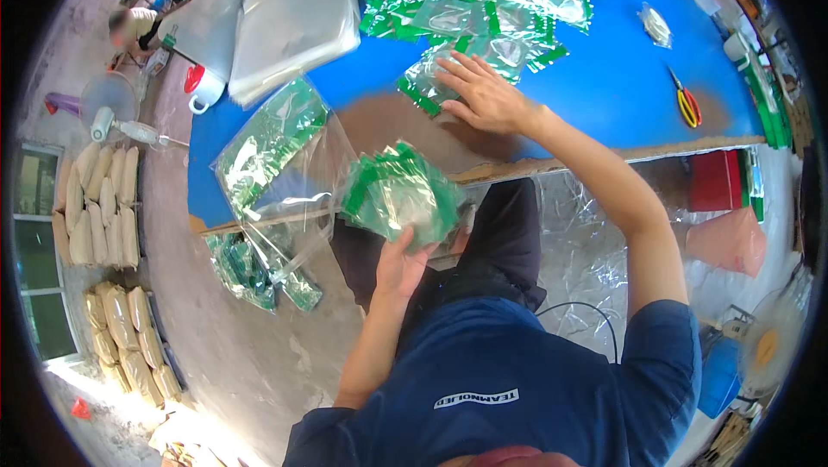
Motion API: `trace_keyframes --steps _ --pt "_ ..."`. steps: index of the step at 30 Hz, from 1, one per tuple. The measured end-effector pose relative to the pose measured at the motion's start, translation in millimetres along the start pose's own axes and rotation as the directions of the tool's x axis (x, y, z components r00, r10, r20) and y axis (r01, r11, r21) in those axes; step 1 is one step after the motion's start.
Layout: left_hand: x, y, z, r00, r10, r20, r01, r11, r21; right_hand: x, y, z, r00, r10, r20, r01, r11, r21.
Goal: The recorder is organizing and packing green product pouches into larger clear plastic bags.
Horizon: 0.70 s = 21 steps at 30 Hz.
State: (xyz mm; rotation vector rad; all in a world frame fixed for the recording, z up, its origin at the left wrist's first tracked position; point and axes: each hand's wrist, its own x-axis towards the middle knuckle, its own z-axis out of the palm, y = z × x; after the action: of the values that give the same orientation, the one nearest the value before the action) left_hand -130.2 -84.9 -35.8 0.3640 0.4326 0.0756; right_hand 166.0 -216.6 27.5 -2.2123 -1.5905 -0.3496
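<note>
My left hand (401,267) grips a fanned stack of green-edged clear plastic packets (401,195) by its lower edge, just off the table's near edge. Out over the blue table, my right hand (485,96) lies with fingers spread on a green-and-clear packet (423,79) at the near side of a large pile. That pile of shiny green packets (470,6) covers the far middle of the table. Left of my held stack, a large clear plastic bag (285,144) with green packets inside rests on the table edge.
A pale bin (293,27) holding clear plastic sheets stands far left, beside a white-and-red mug (205,89). Yellow-and-red handled scissors (687,106) lie right, below a small clear packet (655,25). Green packets (250,273) hang below the left edge. The blue table's (621,87) front edge is worn.
</note>
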Motion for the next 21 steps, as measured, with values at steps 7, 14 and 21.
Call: trace_keyframes --steps 7,14,21 --pt "-11 -11 -15 0.999 0.005 0.034 -0.004 1.0 -0.027 -29 -62 -17 0.964 0.113 0.242 -0.165 0.965 0.205" --pt "1 -8 8 0.998 0.037 -0.043 -0.039 0.999 -0.035 -38 -69 -28 0.948 0.245 0.202 -0.311 0.844 0.437" --pt "1 -15 5 1.0 -0.016 -0.015 0.017 0.999 0.05 -61 -78 -29 0.974 0.089 0.209 -0.13 0.973 0.192"
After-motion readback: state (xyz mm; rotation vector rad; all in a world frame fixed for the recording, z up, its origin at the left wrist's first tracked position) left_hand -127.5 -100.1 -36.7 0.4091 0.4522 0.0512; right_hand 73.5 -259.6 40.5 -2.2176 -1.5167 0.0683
